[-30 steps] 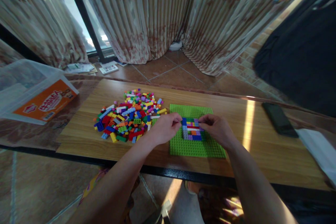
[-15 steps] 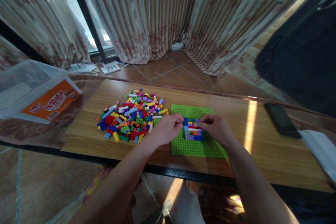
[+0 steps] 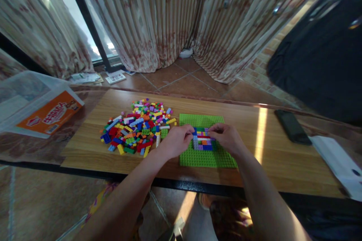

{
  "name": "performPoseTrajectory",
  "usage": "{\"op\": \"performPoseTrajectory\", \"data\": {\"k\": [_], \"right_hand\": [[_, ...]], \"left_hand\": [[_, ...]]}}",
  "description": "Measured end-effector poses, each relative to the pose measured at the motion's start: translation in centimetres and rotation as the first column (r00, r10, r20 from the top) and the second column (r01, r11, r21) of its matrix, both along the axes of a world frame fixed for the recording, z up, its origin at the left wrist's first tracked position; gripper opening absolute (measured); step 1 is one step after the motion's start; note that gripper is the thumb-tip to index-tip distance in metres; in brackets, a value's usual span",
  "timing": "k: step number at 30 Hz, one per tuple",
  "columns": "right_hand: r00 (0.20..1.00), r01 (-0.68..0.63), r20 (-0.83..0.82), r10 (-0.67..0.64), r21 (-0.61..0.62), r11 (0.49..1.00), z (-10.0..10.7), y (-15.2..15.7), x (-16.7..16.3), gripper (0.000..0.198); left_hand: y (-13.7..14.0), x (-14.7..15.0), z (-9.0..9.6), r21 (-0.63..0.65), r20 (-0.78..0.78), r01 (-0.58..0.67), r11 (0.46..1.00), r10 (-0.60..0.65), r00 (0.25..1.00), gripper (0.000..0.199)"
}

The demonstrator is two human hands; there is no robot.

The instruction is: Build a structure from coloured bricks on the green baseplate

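Note:
A green studded baseplate lies on the wooden board, with a flat, multicoloured panel of toy bricks built on its middle. At the panel's upper left corner is my left hand, fingers curled and closed beside a blue brick. My right hand reaches in from the other side, thumb and fingertips pinched at the panel's upper right edge. Whatever small piece either hand may hold is hidden by the fingers. Left of the plate spreads a loose pile of toy bricks in many colours.
A clear plastic tub with an orange label stands at the far left. On the right lie a dark phone and a white packet. The wooden board ends at a dark table edge near me.
The camera view has shifted slightly, so everything appears a little further left. Both hands stay at the panel's upper corners, with hardly any movement against the baseplate.

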State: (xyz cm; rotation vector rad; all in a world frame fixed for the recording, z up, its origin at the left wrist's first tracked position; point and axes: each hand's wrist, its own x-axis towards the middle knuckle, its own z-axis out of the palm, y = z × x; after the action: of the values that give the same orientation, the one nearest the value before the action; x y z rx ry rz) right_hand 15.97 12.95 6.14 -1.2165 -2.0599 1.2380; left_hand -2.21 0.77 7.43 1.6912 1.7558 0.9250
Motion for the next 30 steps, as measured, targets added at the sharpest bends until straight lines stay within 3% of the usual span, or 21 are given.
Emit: {"op": "performPoseTrajectory", "data": {"k": [4, 9, 17, 21, 26, 30], "right_hand": [[0.994, 0.081, -0.064, -0.085, -0.056, 0.995, 0.2, 0.2, -0.3, 0.024], [0.99, 0.135, -0.05, -0.135, -0.004, 0.991, 0.3, 0.2, -0.9, 0.027], [0.978, 0.142, 0.114, -0.176, 0.259, 0.955, 1.0, -0.7, -1.3, 0.024], [0.974, 0.068, 0.178, -0.143, 0.371, 0.926, 1.4, -1.7, -2.0, 0.021], [0.941, -0.122, 0.338, -0.021, 0.396, 0.91, 1.3, -3.0, -3.1, 0.021], [0.905, -0.203, 0.426, 0.005, 0.422, 0.883, 1.2, -3.5, -3.8, 0.021]], "left_hand": [[0.0, 0.0, 0.0, 0.006, -0.019, -0.004, 1.0, 0.004, 1.0, 0.017], [0.1, 0.2, 0.0, -0.007, -0.057, 0.007, 1.0, -0.007, 0.998, 0.018], [0.3, 0.4, -0.2, 0.002, -0.149, 0.029, 1.0, -0.028, 0.989, 0.018], [0.3, 0.7, -0.2, 0.0, -0.211, 0.036, 0.999, -0.036, 0.977, 0.017], [0.4, 1.2, -0.1, -0.032, -0.295, 0.024, 0.999, -0.032, 0.955, 0.018], [0.4, 1.3, 0.0, -0.029, -0.313, 0.017, 0.999, -0.025, 0.949, 0.019]]}}
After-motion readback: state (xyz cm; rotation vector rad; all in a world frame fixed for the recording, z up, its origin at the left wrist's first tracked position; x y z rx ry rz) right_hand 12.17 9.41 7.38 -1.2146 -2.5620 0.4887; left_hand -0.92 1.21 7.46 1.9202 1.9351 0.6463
